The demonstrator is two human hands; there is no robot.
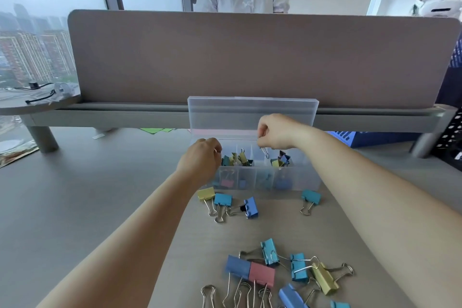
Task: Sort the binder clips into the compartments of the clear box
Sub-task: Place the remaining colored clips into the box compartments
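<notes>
Clear plastic compartment box [300, 180], lid open upright, several clips inside; coloured metal binder clips [261, 274] scattered loose before it.

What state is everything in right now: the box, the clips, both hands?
Clear box: open, with sorted clips in some compartments.
Lid: raised upright behind the box.
Held clip: dangling over the box, not yet dropped.
Right hand: pinches that clip's wire handle.
Left hand: fingers curled at the box's left end; grip unclear.
Loose clips: lying unsorted on the table.
</notes>
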